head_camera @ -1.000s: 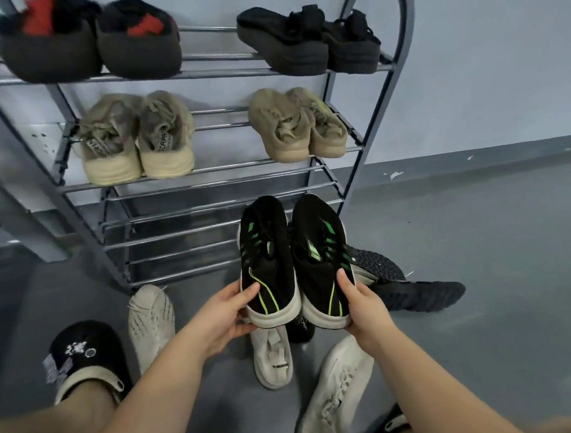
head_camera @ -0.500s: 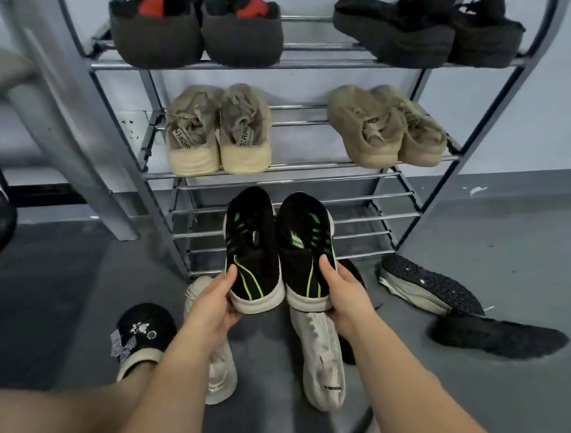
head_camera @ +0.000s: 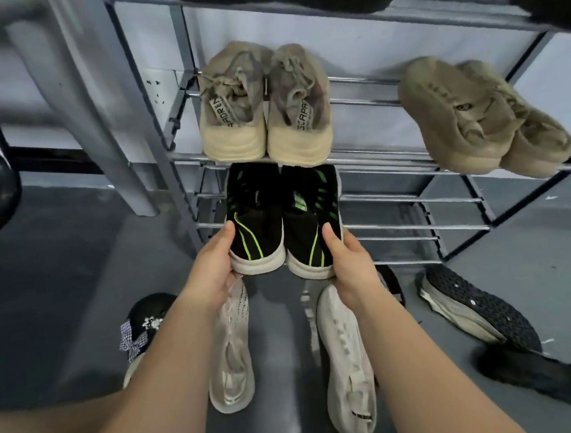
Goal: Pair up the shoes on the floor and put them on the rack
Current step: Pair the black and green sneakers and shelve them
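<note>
**Black pair at the rack, heels toward me**

Black pair (head_camera: 282, 216) side by side, green stripes up, toes pointing away into the rack (head_camera: 411, 195), heels at me. Long axes parallel, running front to back, toes under the rail that carries the beige pair (head_camera: 264, 106). Can't tell if the soles sit on the lower rails yet.

Rack is chrome tube, against a pale wall. Tan pair (head_camera: 483, 118) further right on the same tier as the beige ones, dark shoes up top, cropped. Floor (head_camera: 78, 264) is grey. On it: two white shoes (head_camera: 231, 352) lengthwise below my arms, a black slipper (head_camera: 149, 322) with a checked bow at left, one black shoe (head_camera: 479, 307) sole-up at right, a blurred black one beside it.

My left hand (head_camera: 213, 265) grips the left shoe's heel, thumb on its outer side. My right hand (head_camera: 348, 259) grips the right shoe's heel, thumb up on the upper. Both closed round the heels, one shoe each
</note>
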